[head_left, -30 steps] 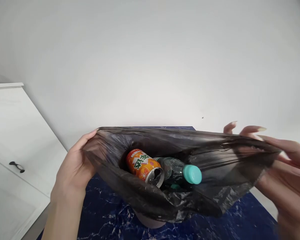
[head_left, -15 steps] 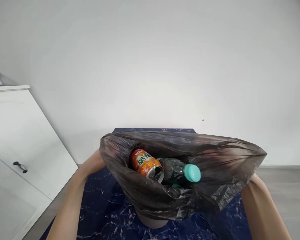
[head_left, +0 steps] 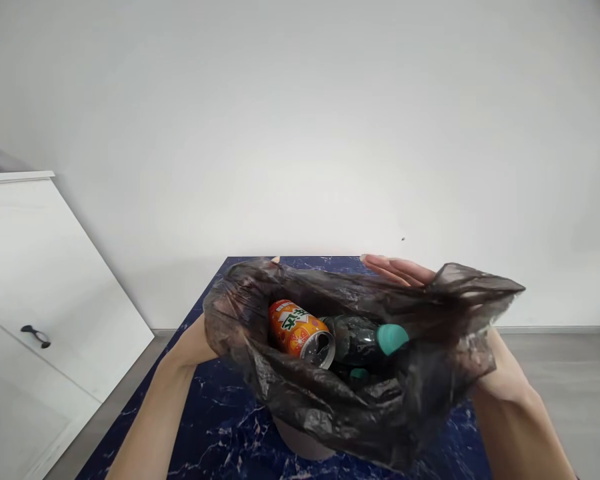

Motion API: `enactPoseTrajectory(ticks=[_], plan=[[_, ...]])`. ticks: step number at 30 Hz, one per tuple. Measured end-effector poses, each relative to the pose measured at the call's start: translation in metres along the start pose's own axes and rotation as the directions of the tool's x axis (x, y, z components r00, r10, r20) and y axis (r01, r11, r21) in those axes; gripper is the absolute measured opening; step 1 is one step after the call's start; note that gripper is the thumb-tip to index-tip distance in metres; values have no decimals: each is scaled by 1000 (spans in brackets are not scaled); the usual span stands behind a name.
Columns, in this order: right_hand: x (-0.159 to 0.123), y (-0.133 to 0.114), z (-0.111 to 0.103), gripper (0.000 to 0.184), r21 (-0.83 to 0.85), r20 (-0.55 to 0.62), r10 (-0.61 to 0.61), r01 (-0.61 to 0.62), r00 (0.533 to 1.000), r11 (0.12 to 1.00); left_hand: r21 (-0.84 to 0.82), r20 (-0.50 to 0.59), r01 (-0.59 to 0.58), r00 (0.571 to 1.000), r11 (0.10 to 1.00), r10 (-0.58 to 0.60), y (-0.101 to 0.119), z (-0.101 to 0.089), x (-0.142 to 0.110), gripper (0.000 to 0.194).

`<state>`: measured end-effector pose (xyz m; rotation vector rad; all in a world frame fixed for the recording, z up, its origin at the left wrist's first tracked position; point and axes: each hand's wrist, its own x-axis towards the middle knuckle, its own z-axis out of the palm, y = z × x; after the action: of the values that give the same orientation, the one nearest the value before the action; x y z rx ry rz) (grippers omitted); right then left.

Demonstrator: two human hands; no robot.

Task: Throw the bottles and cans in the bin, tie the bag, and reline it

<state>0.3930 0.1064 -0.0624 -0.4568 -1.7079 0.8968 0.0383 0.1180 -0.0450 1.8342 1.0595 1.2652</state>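
Note:
A thin dark plastic trash bag [head_left: 330, 413] hangs wide at the mouth over a pale bin [head_left: 303, 443], of which only the lower part shows. Inside lie an orange soda can [head_left: 300, 333], its opened top toward me, and a dark clear bottle [head_left: 353, 339] with a turquoise cap [head_left: 393, 339]. A second green cap [head_left: 359, 375] peeks out beneath. My left hand [head_left: 233, 307] is behind the bag's left side, covered by film except a fingertip above the rim. My right hand [head_left: 403, 270] reaches behind the right side, fingers stretched past the rim, palm hidden by plastic.
Underneath is a dark blue marble-patterned table [head_left: 220, 433], its far edge near the white wall [head_left: 300, 133]. A white cabinet [head_left: 55, 280] with a dark handle [head_left: 36, 336] stands at left. Grey floor [head_left: 570, 387] shows at right.
The right hand's fingers have come out from under the film above the far rim. The bag mouth has narrowed and crumpled, with its right corner lifted. A left fingertip now shows.

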Motion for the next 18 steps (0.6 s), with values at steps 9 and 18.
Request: enactPoseTrajectory(ticks=[9,18], plan=[[7,-7,8,41,269,-425,157,-42,891,962,-366,-281,-1,953,930,-110,26,38,-3,41],[12,-10,-2,22,556,-504,177,161,845,816,-800,-366,-100,863,592,-349,44,37,0,33]])
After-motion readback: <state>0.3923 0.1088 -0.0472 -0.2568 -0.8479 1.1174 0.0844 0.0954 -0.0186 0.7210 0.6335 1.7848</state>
